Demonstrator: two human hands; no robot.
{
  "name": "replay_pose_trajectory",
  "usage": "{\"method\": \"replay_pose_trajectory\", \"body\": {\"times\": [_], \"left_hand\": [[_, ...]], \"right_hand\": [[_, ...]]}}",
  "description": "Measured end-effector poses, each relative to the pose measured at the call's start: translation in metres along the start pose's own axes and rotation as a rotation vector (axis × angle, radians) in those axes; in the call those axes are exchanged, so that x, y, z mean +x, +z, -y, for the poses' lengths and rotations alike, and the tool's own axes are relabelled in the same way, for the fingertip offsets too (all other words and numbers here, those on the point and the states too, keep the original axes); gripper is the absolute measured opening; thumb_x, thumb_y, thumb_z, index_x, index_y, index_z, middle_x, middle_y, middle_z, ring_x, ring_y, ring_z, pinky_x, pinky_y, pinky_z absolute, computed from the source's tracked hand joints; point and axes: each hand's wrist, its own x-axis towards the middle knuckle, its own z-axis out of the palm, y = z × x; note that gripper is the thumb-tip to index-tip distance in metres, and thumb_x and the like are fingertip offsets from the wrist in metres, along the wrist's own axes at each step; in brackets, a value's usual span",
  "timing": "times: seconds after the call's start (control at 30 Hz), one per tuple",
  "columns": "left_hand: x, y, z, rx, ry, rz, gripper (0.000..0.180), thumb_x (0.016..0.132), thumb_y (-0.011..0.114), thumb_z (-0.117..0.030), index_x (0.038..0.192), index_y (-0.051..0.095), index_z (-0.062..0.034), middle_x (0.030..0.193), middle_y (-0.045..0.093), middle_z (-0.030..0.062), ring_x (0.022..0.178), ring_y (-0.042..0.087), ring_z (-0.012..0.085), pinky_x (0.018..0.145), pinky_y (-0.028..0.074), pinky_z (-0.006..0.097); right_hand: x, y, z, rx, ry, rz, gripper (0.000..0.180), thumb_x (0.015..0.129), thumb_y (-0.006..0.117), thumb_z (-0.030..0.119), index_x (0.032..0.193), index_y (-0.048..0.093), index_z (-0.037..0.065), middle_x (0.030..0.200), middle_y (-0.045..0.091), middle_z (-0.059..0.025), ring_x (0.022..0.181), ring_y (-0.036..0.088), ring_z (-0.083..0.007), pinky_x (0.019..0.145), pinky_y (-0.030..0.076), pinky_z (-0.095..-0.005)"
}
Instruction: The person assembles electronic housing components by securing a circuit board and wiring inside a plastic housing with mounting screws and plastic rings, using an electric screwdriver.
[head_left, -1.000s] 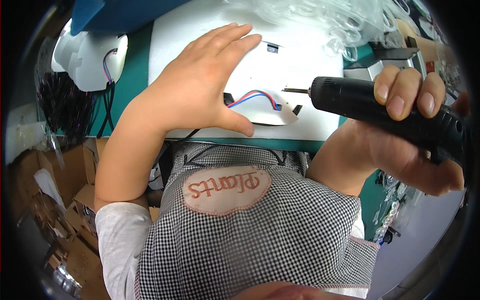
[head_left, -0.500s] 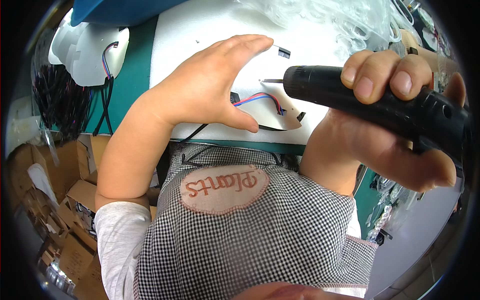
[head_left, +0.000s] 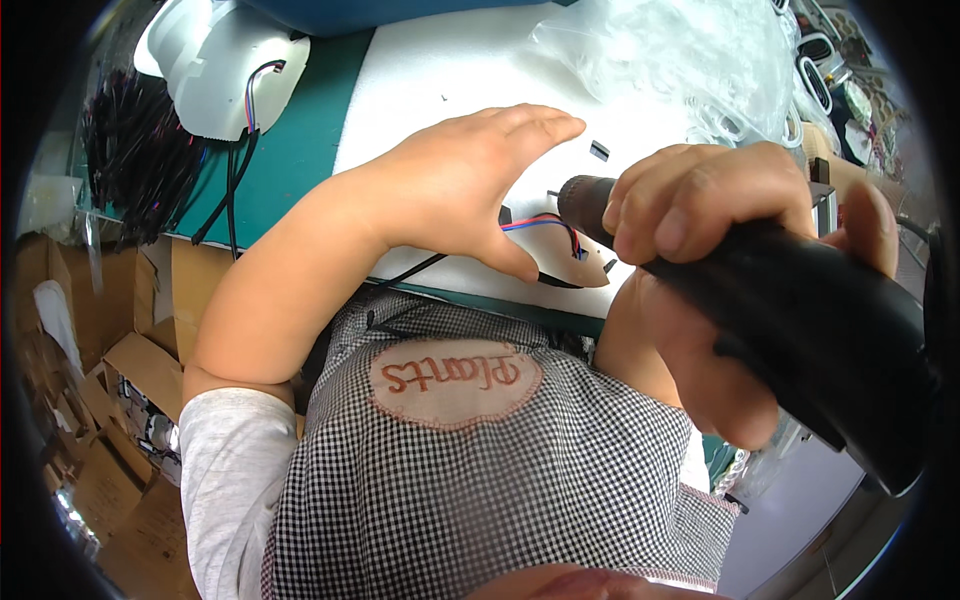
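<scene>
My left hand (head_left: 450, 190) curves around a white, roughly round panel (head_left: 590, 268), its thumb at the near edge and its fingers at the far edge. Red and blue wires (head_left: 532, 223) run across the panel, and a black cable (head_left: 412, 268) leads out under my wrist. In my right hand (head_left: 715, 205), fingers are wrapped around a black electric screwdriver (head_left: 800, 310). Its bit points left over the panel; the bit's end is small, and I cannot tell whether it touches. A small black piece (head_left: 599, 151) shows beyond my left fingertips.
White foam sheet (head_left: 400, 90) covers part of a green mat (head_left: 325, 85). Stacked white panels (head_left: 235, 85) with wires and a bundle of black cables (head_left: 140, 160) are at the left. A blue bin (head_left: 400, 15) and clear plastic bags (head_left: 680, 60) stand farther back. Cardboard boxes (head_left: 110, 420) are lower left.
The screwdriver has tilted, its back end swinging down and nearer, and less of its bit shows. My left hand stays around the panel. The whole view has shifted slightly.
</scene>
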Motion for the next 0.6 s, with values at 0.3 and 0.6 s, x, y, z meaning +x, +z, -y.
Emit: {"method": "replay_pose_trajectory", "body": {"times": [0.3, 0.6], "left_hand": [[-0.003, -0.005, 0.0, 0.001, 0.01, -0.002, 0.105, 0.057, 0.088, -0.035, 0.143, 0.037, -0.0033, 0.145, 0.042, 0.0191, 0.135, 0.04, 0.0325, 0.11, 0.037, 0.04], [-0.008, -0.007, -0.008, 0.204, -0.038, 0.002, 0.11, 0.054, 0.089, -0.033, 0.145, 0.034, -0.0036, 0.147, 0.039, 0.0212, 0.135, 0.039, 0.0367, 0.111, 0.036, 0.042]], "right_hand": [[0.003, -0.03, -0.019, -0.065, -0.019, 0.212, 0.099, 0.081, 0.057, 0.071, 0.148, 0.016, 0.01, 0.083, 0.054, -0.0139, 0.053, 0.056, -0.0199, 0.048, 0.052, -0.0339], [-0.018, -0.002, -0.026, 0.096, 0.004, -0.441, 0.085, 0.08, 0.059, 0.072, 0.137, 0.034, 0.014, 0.079, 0.055, -0.009, 0.056, 0.054, -0.0189, 0.052, 0.049, -0.0333]]}}
